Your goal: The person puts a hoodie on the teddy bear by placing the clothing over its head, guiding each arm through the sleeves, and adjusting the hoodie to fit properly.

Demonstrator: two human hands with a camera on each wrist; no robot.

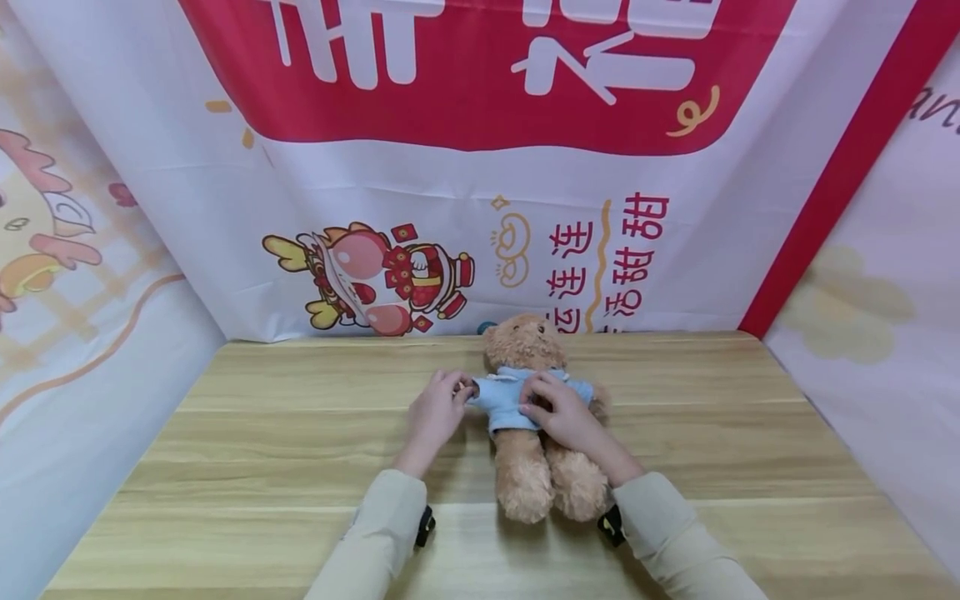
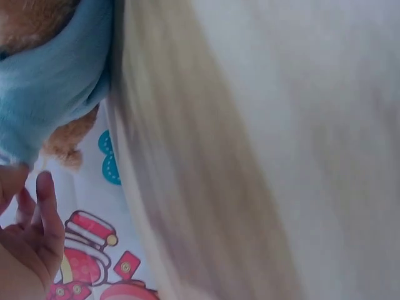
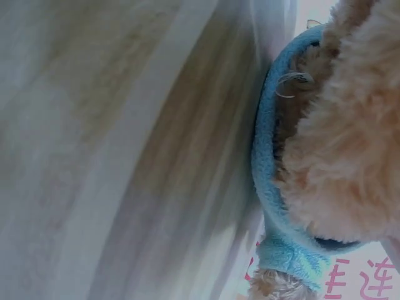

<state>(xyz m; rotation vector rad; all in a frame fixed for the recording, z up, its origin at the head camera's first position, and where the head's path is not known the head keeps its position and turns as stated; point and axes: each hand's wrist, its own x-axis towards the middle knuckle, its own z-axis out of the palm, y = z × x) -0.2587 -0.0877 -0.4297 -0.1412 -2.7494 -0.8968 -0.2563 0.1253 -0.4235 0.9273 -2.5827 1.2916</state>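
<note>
A light-brown teddy bear (image 1: 525,492) lies on its back on the table, head toward the back wall. It wears a light blue shirt (image 1: 501,408). My left hand (image 1: 438,408) pinches the end of the shirt's left-side sleeve (image 2: 19,140); no paw shows out of that sleeve in the head view. On the shirt's front, my right hand (image 1: 558,408) pinches the cloth between thumb and fingers. From the other sleeve (image 3: 290,259) a furry paw (image 1: 600,402) sticks out. The right wrist view looks up under the shirt's hem (image 3: 265,137), past the furry legs.
The wood-grain table (image 1: 300,433) stretches out on both sides of the bear. A printed cloth (image 1: 360,179) with red lettering and a cartoon figure hangs behind, close to the bear's head. More printed cloth (image 1: 885,275) hangs at the sides.
</note>
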